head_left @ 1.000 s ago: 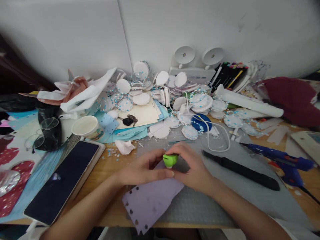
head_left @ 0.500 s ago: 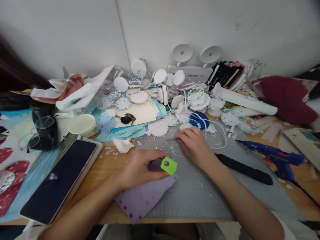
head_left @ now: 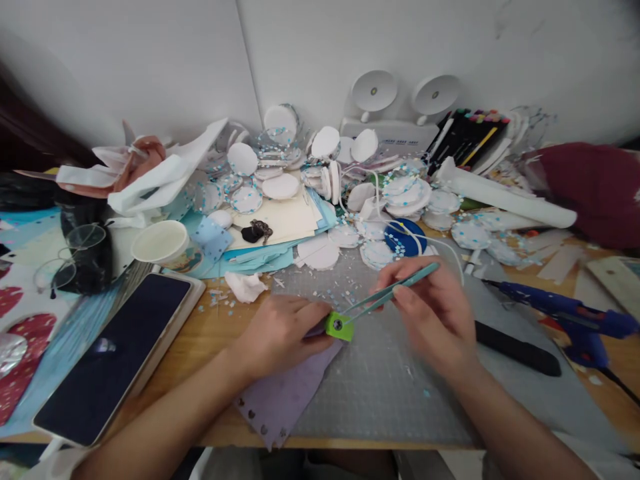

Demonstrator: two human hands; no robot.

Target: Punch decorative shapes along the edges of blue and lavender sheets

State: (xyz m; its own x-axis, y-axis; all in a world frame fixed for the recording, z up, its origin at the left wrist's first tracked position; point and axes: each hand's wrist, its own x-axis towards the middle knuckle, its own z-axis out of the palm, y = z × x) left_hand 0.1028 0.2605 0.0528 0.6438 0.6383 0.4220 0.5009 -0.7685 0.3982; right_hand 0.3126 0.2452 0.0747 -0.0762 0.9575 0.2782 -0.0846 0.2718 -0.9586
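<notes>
My left hand [head_left: 283, 328] is closed on a small green punch [head_left: 338, 326], tipped on its side over a lilac paper sheet [head_left: 287, 393] with punched holes along its edge. In my right hand [head_left: 430, 313] I pinch teal tweezers [head_left: 395, 292], whose tips point into the opening of the green punch. Both hands work above a grey cutting mat [head_left: 400, 387] at the front of the wooden desk.
A phone [head_left: 113, 357] lies front left by a paper cup [head_left: 163, 243] and glasses [head_left: 65, 257]. White foam discs [head_left: 280, 187] and blue paper pile up at the back. A black knife [head_left: 517, 348] and blue glue gun [head_left: 565, 320] lie right, near a white roll [head_left: 505, 200].
My right hand left the punch, reached to the back of the mat, picked up the teal tweezers and brought them to the punch. My left hand turned the punch on its side.
</notes>
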